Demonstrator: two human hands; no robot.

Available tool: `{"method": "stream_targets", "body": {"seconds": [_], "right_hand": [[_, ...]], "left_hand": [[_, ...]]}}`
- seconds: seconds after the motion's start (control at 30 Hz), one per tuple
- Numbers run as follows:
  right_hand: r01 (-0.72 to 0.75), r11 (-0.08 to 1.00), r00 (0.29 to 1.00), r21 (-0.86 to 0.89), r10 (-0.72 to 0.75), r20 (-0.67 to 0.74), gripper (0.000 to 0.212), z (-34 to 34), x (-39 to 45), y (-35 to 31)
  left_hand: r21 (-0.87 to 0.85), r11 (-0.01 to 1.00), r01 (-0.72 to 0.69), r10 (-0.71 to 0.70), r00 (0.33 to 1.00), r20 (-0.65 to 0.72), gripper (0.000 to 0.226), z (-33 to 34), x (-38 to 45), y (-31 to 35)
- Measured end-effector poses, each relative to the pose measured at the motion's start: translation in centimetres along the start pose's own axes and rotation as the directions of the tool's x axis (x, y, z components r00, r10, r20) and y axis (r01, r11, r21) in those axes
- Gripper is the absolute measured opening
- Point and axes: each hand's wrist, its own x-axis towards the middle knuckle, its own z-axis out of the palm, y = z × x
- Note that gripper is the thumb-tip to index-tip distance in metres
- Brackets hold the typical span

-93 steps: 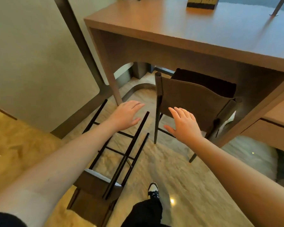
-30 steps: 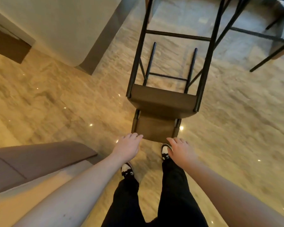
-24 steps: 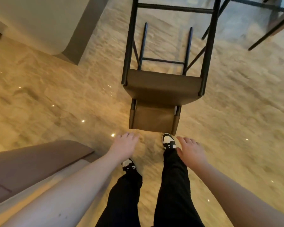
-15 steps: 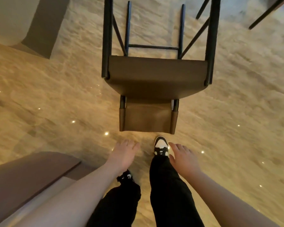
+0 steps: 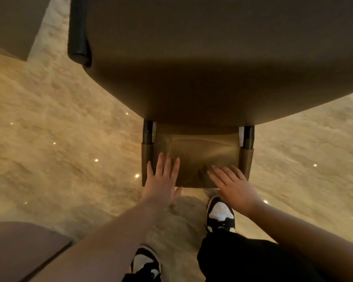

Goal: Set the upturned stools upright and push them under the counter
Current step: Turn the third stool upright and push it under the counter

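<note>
A brown stool lies tipped over on the marble floor right below me. The underside of its seat (image 5: 212, 64) fills the top of the view, and one black leg (image 5: 77, 35) shows at the upper left. Its low brown backrest (image 5: 198, 157) lies on the floor, closest to my feet. My left hand (image 5: 161, 180) reaches over the backrest's left end with fingers spread. My right hand (image 5: 230, 184) hovers over its right end, fingers also apart. Neither hand grips it; whether they touch is unclear. The rest of the legs are out of view.
My two black-and-white shoes (image 5: 220, 214) stand just behind the backrest. A brownish upholstered edge (image 5: 22, 245) sits at the lower left. A dark wall base (image 5: 10, 25) is at the upper left. Polished marble floor (image 5: 59, 129) spreads on both sides.
I have bent down close to the fallen stool, so its seat now fills the view. Both hands moved forward from in front of my feet to over the backrest.
</note>
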Motion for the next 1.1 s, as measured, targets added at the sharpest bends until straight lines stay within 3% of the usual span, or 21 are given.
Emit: {"method": "stream_targets", "body": {"seconds": [0.13, 0.43, 0.53, 0.63, 0.8, 1.1], "right_hand": [[-0.023, 0.999, 1.000, -0.026, 0.024, 0.012, 0.081, 4.1, 3.1, -0.5], [-0.045, 0.991, 0.999, -0.127, 0.047, 0.018, 0.098, 8.7, 7.6, -0.8], [0.002, 0.988, 0.999, -0.154, 0.004, 0.037, 0.097, 8.5, 7.9, -0.9], [0.040, 0.988, 0.996, -0.152, -0.028, 0.080, 0.093, 7.9, 7.9, -1.8], [-0.004, 0.991, 0.999, -0.130, 0.011, 0.047, 0.073, 6.2, 7.6, -3.9], [0.011, 0.989, 0.996, -0.148, 0.003, 0.093, 0.076, 0.8, 4.6, -4.6]], "left_hand": [[0.002, 0.999, -0.033, 0.033, 0.999, -0.020, 0.099, 3.2, 3.2, 0.9], [0.062, 0.996, -0.069, 0.062, 0.993, 0.100, 0.130, 8.1, 7.5, 0.6], [0.102, 0.988, -0.116, 0.106, 0.989, 0.098, 0.118, 8.1, 7.7, 0.2], [0.113, 0.980, -0.166, 0.153, 0.981, 0.118, 0.092, 7.6, 7.5, 0.6], [-0.024, 0.991, -0.130, 0.132, 0.978, 0.160, 0.066, 6.9, 7.5, 3.0], [-0.167, 0.986, -0.001, 0.060, 0.935, 0.351, 0.086, 0.5, 5.1, 4.5]]}}
